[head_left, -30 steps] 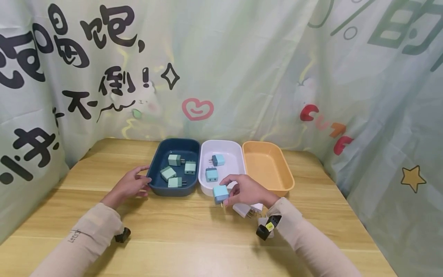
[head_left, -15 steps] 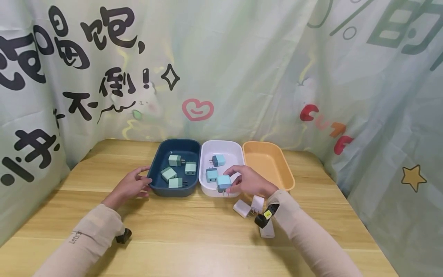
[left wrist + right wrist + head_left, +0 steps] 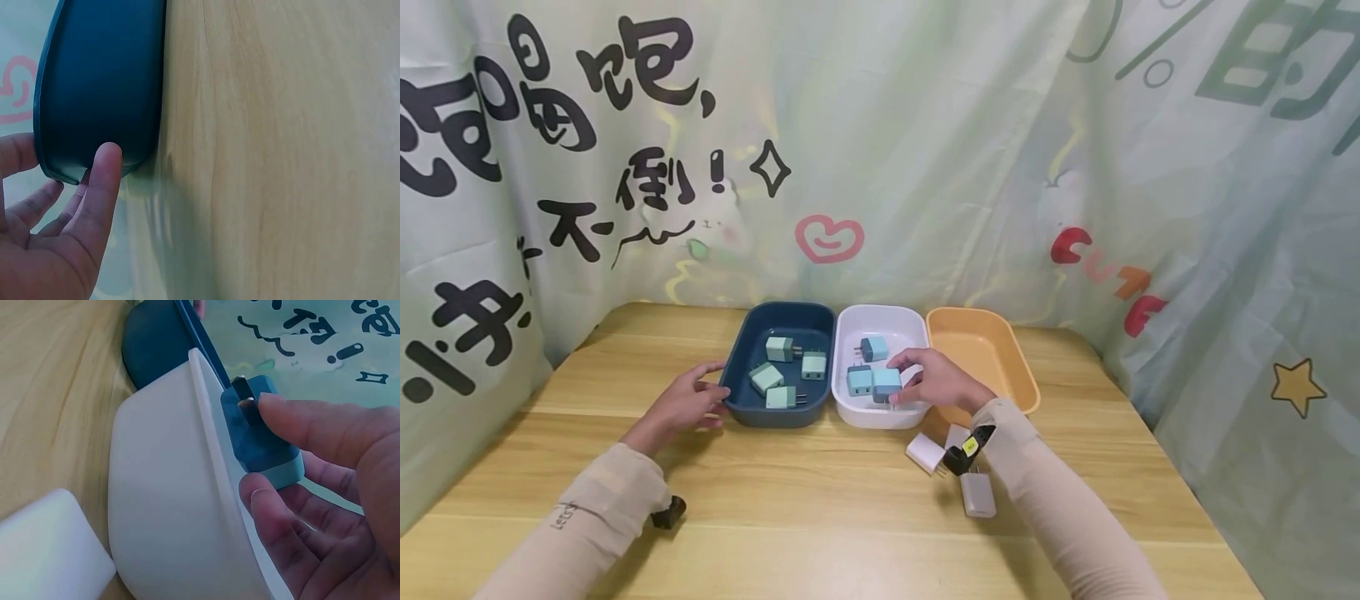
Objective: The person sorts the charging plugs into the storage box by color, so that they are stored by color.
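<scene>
My right hand (image 3: 942,379) pinches a light-and-dark blue plug-in charger (image 3: 886,382) between thumb and fingers, over the front part of the white bin (image 3: 880,417). In the right wrist view its two metal prongs face the camera, and the charger (image 3: 259,447) is just past the bin's rim. Two more blue chargers lie in this bin. My left hand (image 3: 688,402) rests with extended fingers against the near left corner of the dark blue bin (image 3: 775,415). The thumb touches the bin's outer wall in the left wrist view. Several pale green chargers (image 3: 766,377) lie inside that bin.
An orange bin (image 3: 981,354) stands right of the white one, with nothing seen inside. White chargers lie on the wooden table (image 3: 805,517) below my right wrist: one at the left (image 3: 925,452), one nearer (image 3: 977,495), one partly hidden. A printed curtain (image 3: 940,167) hangs behind.
My right hand has carried the blue charger up and away from me, from the white bin's front edge to over its inside. My left hand has stayed at the dark blue bin.
</scene>
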Motion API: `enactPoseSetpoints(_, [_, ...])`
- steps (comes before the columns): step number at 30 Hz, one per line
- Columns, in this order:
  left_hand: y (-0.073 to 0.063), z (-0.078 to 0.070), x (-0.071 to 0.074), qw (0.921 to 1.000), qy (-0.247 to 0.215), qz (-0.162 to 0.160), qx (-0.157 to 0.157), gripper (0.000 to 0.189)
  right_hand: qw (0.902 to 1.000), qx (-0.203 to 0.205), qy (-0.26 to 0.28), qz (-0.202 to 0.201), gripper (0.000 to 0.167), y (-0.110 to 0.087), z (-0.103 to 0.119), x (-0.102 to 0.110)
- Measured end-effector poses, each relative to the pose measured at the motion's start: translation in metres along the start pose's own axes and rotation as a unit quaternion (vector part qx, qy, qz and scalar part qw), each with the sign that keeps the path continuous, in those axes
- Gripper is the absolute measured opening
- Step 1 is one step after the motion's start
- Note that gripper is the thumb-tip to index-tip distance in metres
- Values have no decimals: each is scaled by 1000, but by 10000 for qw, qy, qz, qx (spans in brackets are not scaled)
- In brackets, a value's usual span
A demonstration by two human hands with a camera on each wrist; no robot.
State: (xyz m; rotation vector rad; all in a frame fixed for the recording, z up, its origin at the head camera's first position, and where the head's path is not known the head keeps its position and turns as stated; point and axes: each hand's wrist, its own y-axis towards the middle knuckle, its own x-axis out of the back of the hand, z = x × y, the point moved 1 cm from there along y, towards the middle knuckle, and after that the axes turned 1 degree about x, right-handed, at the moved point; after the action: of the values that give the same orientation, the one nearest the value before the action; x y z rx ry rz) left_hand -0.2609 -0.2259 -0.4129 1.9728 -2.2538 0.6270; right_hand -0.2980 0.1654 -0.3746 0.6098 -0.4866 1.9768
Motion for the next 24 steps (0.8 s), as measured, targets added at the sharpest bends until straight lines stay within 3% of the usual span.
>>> enactPoseSetpoints(18, [-4, 5, 0, 10000, 14, -56, 20, 59, 9992, -36, -385, -52, 46, 19, -6, 7])
enactPoseSetpoints(24, [0, 1, 0, 10000, -34, -22, -83, 60, 9985, -327, -408, -159, 45, 29, -7, 16])
